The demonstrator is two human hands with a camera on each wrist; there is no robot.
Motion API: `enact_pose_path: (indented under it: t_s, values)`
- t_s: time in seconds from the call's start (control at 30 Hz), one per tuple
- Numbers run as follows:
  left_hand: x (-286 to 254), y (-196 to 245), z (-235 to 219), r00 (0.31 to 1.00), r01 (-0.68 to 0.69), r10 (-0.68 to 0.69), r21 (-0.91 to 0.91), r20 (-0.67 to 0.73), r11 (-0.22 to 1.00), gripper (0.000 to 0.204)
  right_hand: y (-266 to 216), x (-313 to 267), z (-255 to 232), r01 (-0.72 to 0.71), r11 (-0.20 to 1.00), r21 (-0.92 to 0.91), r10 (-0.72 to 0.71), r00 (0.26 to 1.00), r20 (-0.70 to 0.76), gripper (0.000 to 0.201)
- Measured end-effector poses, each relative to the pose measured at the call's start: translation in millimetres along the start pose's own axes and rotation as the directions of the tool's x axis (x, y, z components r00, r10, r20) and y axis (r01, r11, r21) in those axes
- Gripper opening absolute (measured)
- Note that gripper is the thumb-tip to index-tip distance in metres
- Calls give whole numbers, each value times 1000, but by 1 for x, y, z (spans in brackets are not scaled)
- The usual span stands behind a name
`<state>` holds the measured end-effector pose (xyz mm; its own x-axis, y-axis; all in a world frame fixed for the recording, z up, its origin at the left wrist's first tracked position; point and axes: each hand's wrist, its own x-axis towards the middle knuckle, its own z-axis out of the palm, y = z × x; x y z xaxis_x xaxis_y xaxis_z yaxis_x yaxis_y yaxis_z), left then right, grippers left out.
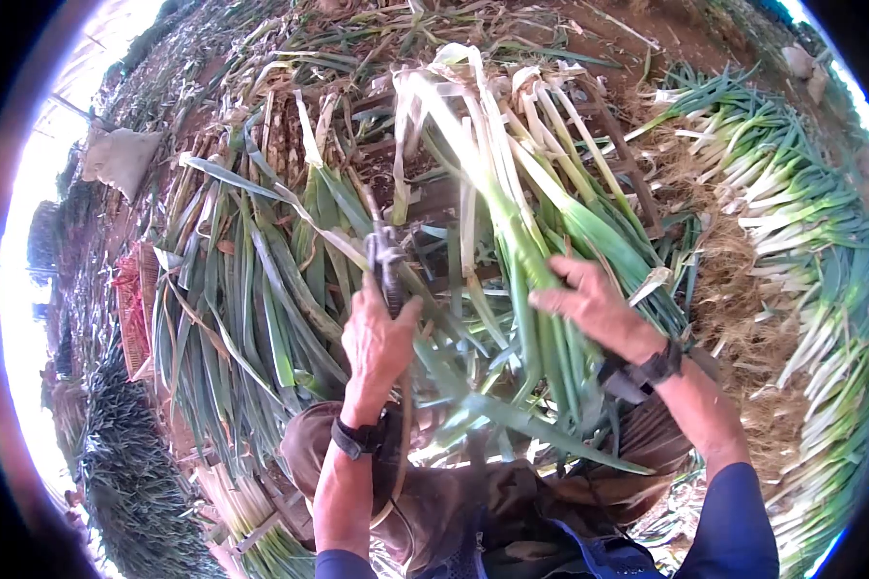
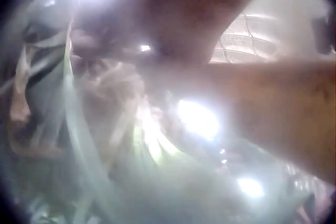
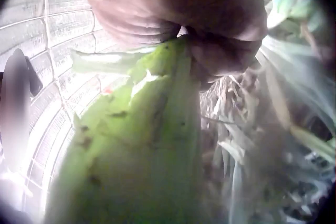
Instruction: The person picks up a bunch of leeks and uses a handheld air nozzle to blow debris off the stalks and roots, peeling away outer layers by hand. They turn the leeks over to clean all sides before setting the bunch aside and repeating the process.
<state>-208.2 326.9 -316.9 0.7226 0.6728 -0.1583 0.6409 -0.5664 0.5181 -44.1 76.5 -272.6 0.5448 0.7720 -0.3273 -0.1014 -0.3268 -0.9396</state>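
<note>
Right hand (image 1: 599, 307) pinches a green leaf (image 3: 142, 129) of a thick green onion (image 1: 497, 203), its thumb and fingers meeting at a torn edge in the right wrist view. In the head view that onion slants, its pale end away from the person and its leaves hanging toward the lap. Left hand (image 1: 381, 333) grips a slim metal nozzle (image 1: 386, 261), which points away from the body; a thin hose (image 1: 404, 415) runs down beside the left wrist. The left wrist view is too blurred to show how those fingers lie.

More large onions (image 1: 579, 217) lie just beside the held one, over a brown slatted frame (image 1: 637, 174). To the left spreads a broad pile of untidy onions (image 1: 261, 289), with dry, pale leaves among the green. On the right, a long curved row of slimmer onions (image 1: 782, 212) lies with white ends turned inward, next to a heap of tan roots (image 1: 743, 309). At the lower left is a bundle of pale stalks (image 1: 246, 507); a red mesh basket (image 1: 135, 299) stands at the pile's far left side. Dark bands (image 1: 357, 439) circle both wrists, and the forearms end in blue sleeves (image 1: 729, 531) above brown trousers (image 1: 434, 507).
</note>
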Motion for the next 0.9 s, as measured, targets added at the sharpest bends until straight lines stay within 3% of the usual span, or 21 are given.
enact_pose_path:
  t_s: [0.07,0.13,0.17,0.2,0.27,0.3,0.33,0.37,0.4,0.47,0.5,0.53,0.6,0.67,0.7,0.73,0.77,0.8,0.83,0.87,0.9]
  values:
    - [7,0,-14,998,59,-54,128,-43,990,78,5,9,-24,70,996,-57,-75,993,-91,34]
    - [16,-12,-17,993,55,-21,294,-118,954,82,19,17,-43,140,977,-164,-159,981,-113,34]
    - [20,-8,-22,995,95,-83,325,-52,941,85,25,18,-55,86,925,-370,-147,979,-140,31]
    - [21,-8,-19,995,93,-78,333,-56,938,85,35,21,-64,92,928,-362,-152,978,-142,31]
    - [22,5,-16,965,-57,194,575,-180,816,80,49,29,-72,-53,790,-611,-60,985,-162,32]
    - [23,14,-8,982,-57,143,533,-122,844,76,56,32,-76,-146,770,-622,43,983,-178,31]
    - [23,31,-2,986,-135,168,496,-22,858,67,62,35,-77,-145,774,-617,43,983,-177,31]
    - [22,67,-7,970,-188,111,383,215,904,59,73,39,-76,-116,732,-671,-11,983,-182,32]
    - [27,69,17,942,-300,232,300,242,905,48,80,42,-75,-89,687,-721,-66,981,-183,33]
    - [44,84,59,803,-531,359,296,475,794,34,79,43,-73,-87,691,-717,-57,983,-175,32]
    - [48,81,81,730,-657,499,277,466,701,30,81,43,-73,-93,688,-719,-51,983,-176,31]
    - [56,78,93,726,-662,500,280,472,696,30,83,43,-73,-99,685,-722,-46,983,-179,31]
    - [78,76,118,575,-815,509,506,641,283,30,84,44,-73,-114,685,-720,-51,978,-203,29]
    - [104,65,122,645,-743,377,661,664,106,37,82,42,-75,-86,681,-728,-74,980,-185,27]
    - [127,46,126,745,-663,307,707,592,245,36,81,41,-74,-65,665,-744,-111,976,-185,25]
    - [140,46,108,843,-538,147,814,518,219,34,79,41,-74,-66,669,-741,-110,976,-187,25]
    - [166,7,110,933,-356,126,915,337,189,35,76,40,-74,-85,667,-740,-81,979,-185,24]
    - [166,8,86,968,-249,79,951,238,183,38,74,41,-73,-104,666,-739,-52,981,-185,23]
    - [163,38,48,934,-311,-87,911,346,272,42,76,41,-71,-97,633,-768,-74,980,-185,20]
    - [164,23,39,965,-259,44,909,259,327,43,79,43,-70,-96,640,-763,-74,980,-186,20]
    - [173,14,42,958,-274,-1,919,286,284,43,83,45,-69,-84,615,-784,-94,980,-178,19]
